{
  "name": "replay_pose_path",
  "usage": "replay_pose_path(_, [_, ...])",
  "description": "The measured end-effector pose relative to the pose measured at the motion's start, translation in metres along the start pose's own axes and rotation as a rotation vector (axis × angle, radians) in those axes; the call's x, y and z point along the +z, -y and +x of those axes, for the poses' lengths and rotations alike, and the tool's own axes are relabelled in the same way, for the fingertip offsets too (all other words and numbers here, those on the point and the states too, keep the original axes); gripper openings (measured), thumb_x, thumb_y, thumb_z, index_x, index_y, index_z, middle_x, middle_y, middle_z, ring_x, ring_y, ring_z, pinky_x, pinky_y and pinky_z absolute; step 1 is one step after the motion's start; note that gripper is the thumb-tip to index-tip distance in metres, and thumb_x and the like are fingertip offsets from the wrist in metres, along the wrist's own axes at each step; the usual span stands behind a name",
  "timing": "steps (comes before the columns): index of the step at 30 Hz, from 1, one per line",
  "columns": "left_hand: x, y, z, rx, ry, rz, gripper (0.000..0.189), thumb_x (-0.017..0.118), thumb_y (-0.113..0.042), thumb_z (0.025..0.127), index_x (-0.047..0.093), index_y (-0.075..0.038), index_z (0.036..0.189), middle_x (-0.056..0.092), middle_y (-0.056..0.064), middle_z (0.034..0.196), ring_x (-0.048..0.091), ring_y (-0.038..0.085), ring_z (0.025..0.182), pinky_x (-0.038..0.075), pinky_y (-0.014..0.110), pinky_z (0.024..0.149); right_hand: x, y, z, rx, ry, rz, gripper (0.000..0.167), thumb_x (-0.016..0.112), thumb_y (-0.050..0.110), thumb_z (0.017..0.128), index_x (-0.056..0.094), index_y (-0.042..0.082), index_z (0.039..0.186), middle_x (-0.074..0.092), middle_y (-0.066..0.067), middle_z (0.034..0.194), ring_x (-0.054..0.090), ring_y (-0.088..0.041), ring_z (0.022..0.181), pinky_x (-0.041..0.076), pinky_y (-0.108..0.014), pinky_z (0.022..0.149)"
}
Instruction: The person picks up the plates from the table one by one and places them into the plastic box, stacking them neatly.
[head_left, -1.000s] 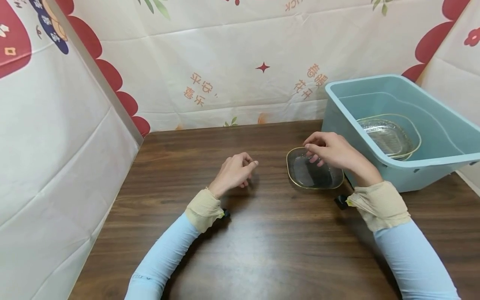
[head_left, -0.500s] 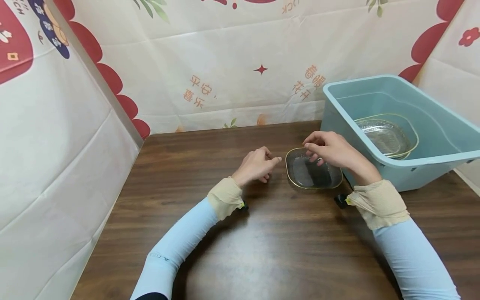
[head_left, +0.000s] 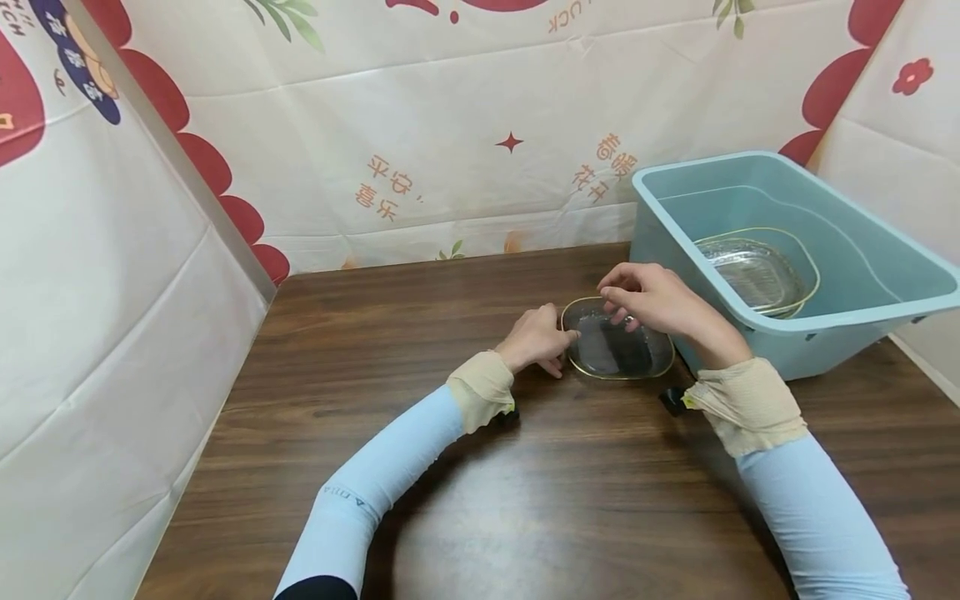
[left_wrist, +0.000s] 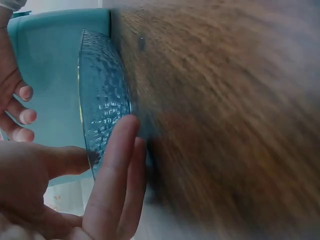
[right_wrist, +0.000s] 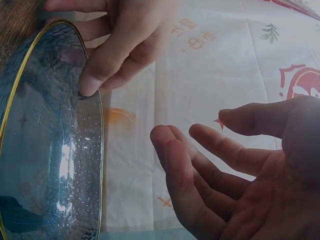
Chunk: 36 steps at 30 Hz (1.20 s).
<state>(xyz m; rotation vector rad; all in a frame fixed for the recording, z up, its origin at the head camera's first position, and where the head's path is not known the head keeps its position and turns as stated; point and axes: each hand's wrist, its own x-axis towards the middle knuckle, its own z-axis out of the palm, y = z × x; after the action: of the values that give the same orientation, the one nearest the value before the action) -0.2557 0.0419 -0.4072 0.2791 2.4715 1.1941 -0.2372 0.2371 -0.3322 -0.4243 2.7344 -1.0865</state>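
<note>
A clear glass bowl (head_left: 618, 354) with a gold rim sits on the wooden table beside the blue bin. My left hand (head_left: 536, 337) is at its left side: the thumb (right_wrist: 92, 82) hooks over the rim and the fingers (left_wrist: 112, 170) lie along the outside wall, pinching the edge. Textured glass shows on the bowl (left_wrist: 105, 95) in the left wrist view. Above the bowl's far right part hovers my right hand (head_left: 648, 300), fingers loosely bent and apart from the glass, with nothing between thumb and fingers in the right wrist view.
The light blue plastic bin (head_left: 825, 321) stands at the right of the table (head_left: 420, 321). Inside it are stacked gold-rimmed glass bowls (head_left: 757, 275). A printed white cloth (head_left: 450, 108) hangs along the back and both sides.
My left hand has moved right across the table to the bowl's left rim and taken hold of it. The right hand has stayed over the bowl. The head view has shifted slightly.
</note>
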Motion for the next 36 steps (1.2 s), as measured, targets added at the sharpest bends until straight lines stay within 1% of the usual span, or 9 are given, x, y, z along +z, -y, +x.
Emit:
replay_pose_path(3, [0.003, 0.000, 0.003, 0.010, -0.001, 0.004, 0.026, 0.063, -0.021, 0.104, 0.053, -0.002, 0.118, 0.067, 0.016, 0.075, 0.072, 0.022, 0.048, 0.063, 0.032, 0.052, 0.000, 0.000, 0.000, 0.000, 0.004, -0.002, 0.028, 0.054, 0.023, 0.108, 0.064, 0.002, 0.123, 0.075, -0.024, 0.106, 0.073, -0.017, 0.079, 0.062, -0.031, 0.062])
replay_pose_path(9, [0.009, -0.001, 0.011, -0.026, 0.021, -0.038, 0.040, 0.060, -0.019, 0.105, 0.044, 0.003, 0.135, 0.071, 0.018, 0.065, 0.070, 0.026, 0.047, 0.062, 0.036, 0.049, 0.001, 0.000, 0.000, -0.002, 0.009, -0.008, 0.028, 0.055, 0.022, 0.108, 0.064, 0.001, 0.123, 0.074, -0.025, 0.107, 0.075, -0.027, 0.085, 0.065, -0.038, 0.066])
replay_pose_path(11, [0.010, -0.001, 0.014, -0.032, 0.025, -0.043, 0.040, 0.058, -0.018, 0.106, 0.043, 0.003, 0.137, 0.070, 0.019, 0.063, 0.070, 0.027, 0.046, 0.062, 0.037, 0.049, 0.002, 0.001, 0.000, -0.001, 0.009, -0.008, 0.027, 0.055, 0.022, 0.108, 0.064, 0.001, 0.123, 0.074, -0.025, 0.107, 0.076, -0.028, 0.085, 0.065, -0.040, 0.067])
replay_pose_path(14, [0.012, 0.001, 0.017, -0.035, 0.024, -0.050, 0.030, 0.052, -0.013, 0.107, 0.045, 0.001, 0.133, 0.069, 0.020, 0.063, 0.070, 0.026, 0.045, 0.062, 0.037, 0.049, 0.003, 0.000, 0.001, 0.001, 0.010, -0.006, 0.028, 0.054, 0.023, 0.108, 0.064, 0.001, 0.123, 0.075, -0.024, 0.106, 0.076, -0.026, 0.085, 0.065, -0.040, 0.067])
replay_pose_path(19, [0.013, 0.005, 0.019, 0.010, 0.013, -0.033, 0.024, 0.046, -0.006, 0.106, 0.046, 0.002, 0.128, 0.068, 0.020, 0.066, 0.069, 0.024, 0.044, 0.062, 0.035, 0.048, 0.003, -0.001, 0.001, -0.001, 0.006, -0.004, 0.028, 0.054, 0.023, 0.108, 0.064, 0.001, 0.123, 0.075, -0.023, 0.105, 0.076, -0.026, 0.085, 0.064, -0.038, 0.066])
replay_pose_path(25, [0.007, 0.004, 0.014, 0.090, -0.066, -0.006, 0.013, 0.046, -0.005, 0.104, 0.048, -0.001, 0.116, 0.069, 0.015, 0.065, 0.067, 0.018, 0.042, 0.061, 0.033, 0.047, 0.002, 0.001, 0.003, -0.004, 0.003, -0.006, 0.031, 0.054, 0.025, 0.108, 0.064, 0.002, 0.125, 0.074, -0.023, 0.108, 0.076, -0.027, 0.086, 0.065, -0.037, 0.066])
replay_pose_path(29, [-0.002, 0.002, 0.006, 0.109, -0.094, -0.039, 0.007, 0.047, -0.007, 0.105, 0.049, -0.002, 0.109, 0.067, 0.015, 0.064, 0.066, 0.017, 0.041, 0.062, 0.035, 0.048, -0.002, 0.002, 0.001, -0.003, -0.010, -0.017, 0.032, 0.054, 0.026, 0.108, 0.064, 0.001, 0.128, 0.075, -0.023, 0.109, 0.076, -0.024, 0.083, 0.064, -0.036, 0.066])
replay_pose_path(32, [-0.008, 0.003, -0.003, 0.113, -0.112, -0.073, 0.007, 0.047, -0.007, 0.105, 0.051, -0.002, 0.109, 0.066, 0.015, 0.061, 0.063, 0.016, 0.039, 0.062, 0.037, 0.048, -0.006, 0.002, -0.003, -0.003, -0.051, -0.016, 0.031, 0.053, 0.025, 0.108, 0.065, 0.002, 0.126, 0.075, -0.022, 0.106, 0.074, -0.021, 0.080, 0.064, -0.035, 0.065])
replay_pose_path(36, [-0.017, 0.007, -0.013, 0.144, -0.144, -0.065, 0.016, 0.048, -0.007, 0.105, 0.053, -0.001, 0.118, 0.065, 0.012, 0.057, 0.062, 0.015, 0.038, 0.061, 0.036, 0.045, -0.009, 0.004, -0.006, 0.013, -0.112, 0.018, 0.029, 0.054, 0.025, 0.108, 0.067, 0.002, 0.121, 0.074, -0.020, 0.103, 0.072, -0.021, 0.080, 0.063, -0.033, 0.064])
